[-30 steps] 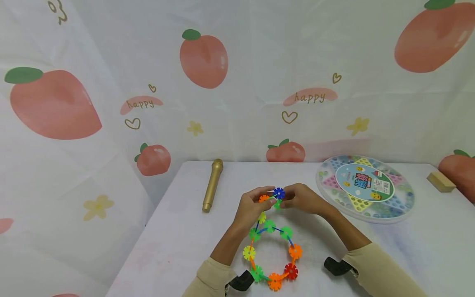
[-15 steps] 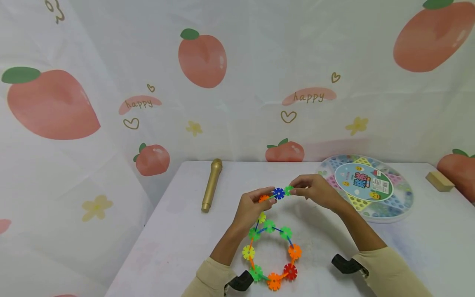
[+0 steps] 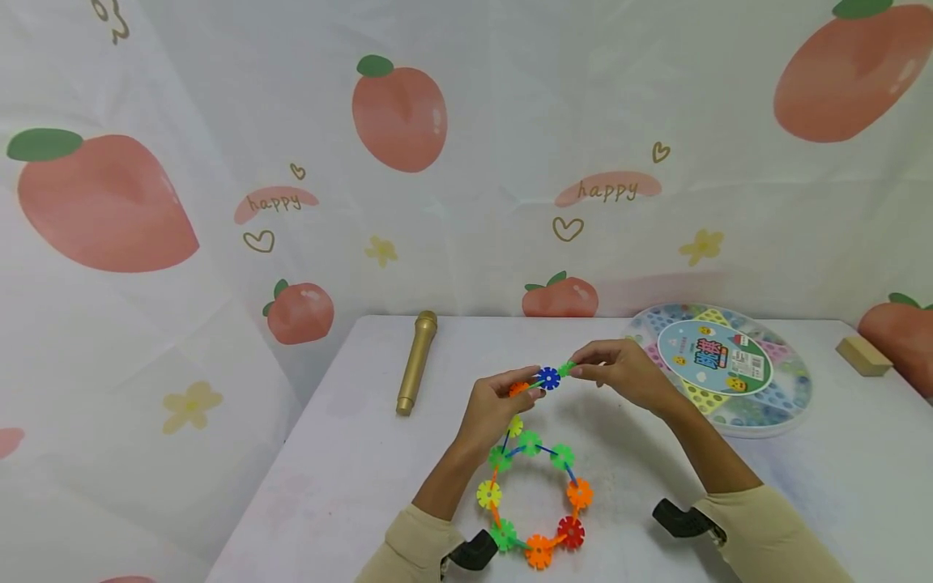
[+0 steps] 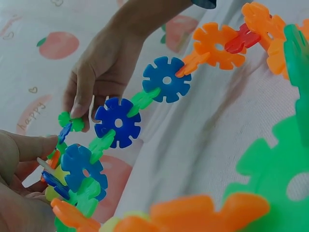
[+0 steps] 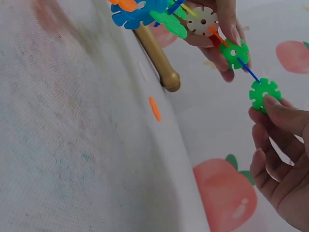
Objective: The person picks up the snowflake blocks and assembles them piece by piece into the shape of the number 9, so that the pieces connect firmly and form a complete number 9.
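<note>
My left hand [image 3: 499, 413] grips a chain of plastic snowflake discs; an orange disc [image 3: 518, 389] shows at its fingers. In the right wrist view, a green disc [image 5: 236, 54] lies against the left fingertips. A blue disc [image 3: 548, 378] links onward to the chain's end. There my right hand [image 3: 619, 372] pinches a green disc [image 5: 264, 92] between thumb and fingers, above the table. Below the left hand, a yellow disc [image 3: 514, 426] leads down to a ring of discs on the table, including a red disc [image 3: 571, 533].
A gold microphone [image 3: 417, 364] lies at the back left of the white table [image 3: 328, 502]. Behind my right arm is a round Chinese checkers board [image 3: 641, 389]. A wooden block [image 3: 864, 356] sits at the right back edge. Behind hangs a peach-printed cloth [image 3: 474, 243].
My right hand has moved right and slightly back, bringing the green end disc from below the blue disc to its right. That green disc has tilted since. The left hand has stayed put.
</note>
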### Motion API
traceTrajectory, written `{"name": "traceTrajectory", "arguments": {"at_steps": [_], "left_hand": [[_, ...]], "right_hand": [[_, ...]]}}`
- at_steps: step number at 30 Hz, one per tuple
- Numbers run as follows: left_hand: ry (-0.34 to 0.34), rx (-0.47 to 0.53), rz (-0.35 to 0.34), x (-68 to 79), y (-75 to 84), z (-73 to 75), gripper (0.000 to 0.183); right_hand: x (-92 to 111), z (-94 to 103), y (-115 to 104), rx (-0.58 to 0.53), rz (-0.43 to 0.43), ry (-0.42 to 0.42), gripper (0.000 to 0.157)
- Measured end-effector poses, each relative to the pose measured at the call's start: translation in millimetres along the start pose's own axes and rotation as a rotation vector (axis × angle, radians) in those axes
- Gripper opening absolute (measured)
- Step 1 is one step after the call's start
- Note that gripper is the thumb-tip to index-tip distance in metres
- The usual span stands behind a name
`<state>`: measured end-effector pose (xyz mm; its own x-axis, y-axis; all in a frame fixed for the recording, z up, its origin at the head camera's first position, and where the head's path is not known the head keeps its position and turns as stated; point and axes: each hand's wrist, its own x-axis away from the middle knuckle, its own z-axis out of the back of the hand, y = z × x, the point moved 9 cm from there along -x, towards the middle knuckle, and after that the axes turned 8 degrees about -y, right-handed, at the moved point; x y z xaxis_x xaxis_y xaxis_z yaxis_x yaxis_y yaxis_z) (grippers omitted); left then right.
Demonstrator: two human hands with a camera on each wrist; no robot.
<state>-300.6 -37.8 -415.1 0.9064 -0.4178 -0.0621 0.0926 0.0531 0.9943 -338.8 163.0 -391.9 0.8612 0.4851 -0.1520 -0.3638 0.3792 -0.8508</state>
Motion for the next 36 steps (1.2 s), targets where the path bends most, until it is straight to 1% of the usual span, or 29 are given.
{"name": "traceTrajectory", "arguments": {"at_steps": [5,11,15,23,29,32,36], "left_hand": [[-0.006,0.013,-0.014,-0.5,0.9,-1.2,0.032],[-0.007,0.031,-0.042,-0.4,3.6,-2.9,0.032],[-0.007,0.029,-0.051,-0.2,4.9,-4.4,0.033],[-0.013,0.023,-0.050,0.4,4.5,-6.8,0.033],[-0.033,0.025,-0.022,0.2,3.6,-8.6,0.035],[-0.032,0.016,-0.013,0.4,2.9,-8.0,0.037],[-0.021,0.005,-0.005,0.3,2.3,-6.1,0.036]], "right_hand": [[0.4,0.4,-1.4,0.016,0.020,0.016,0.010],[1.0,-0.2,-7.9,-0.042,0.083,0.027,0.009],[1.3,-1.6,-11.3,-0.056,0.111,0.025,0.008],[2.2,-2.7,-9.0,-0.061,0.107,0.020,0.009],[1.1,-7.6,-8.2,-0.069,0.092,-0.002,0.009],[0.5,-10.7,-6.6,-0.071,0.068,-0.013,0.013],[0.6,-12.7,-4.4,-0.045,0.047,-0.018,0.020]]}}
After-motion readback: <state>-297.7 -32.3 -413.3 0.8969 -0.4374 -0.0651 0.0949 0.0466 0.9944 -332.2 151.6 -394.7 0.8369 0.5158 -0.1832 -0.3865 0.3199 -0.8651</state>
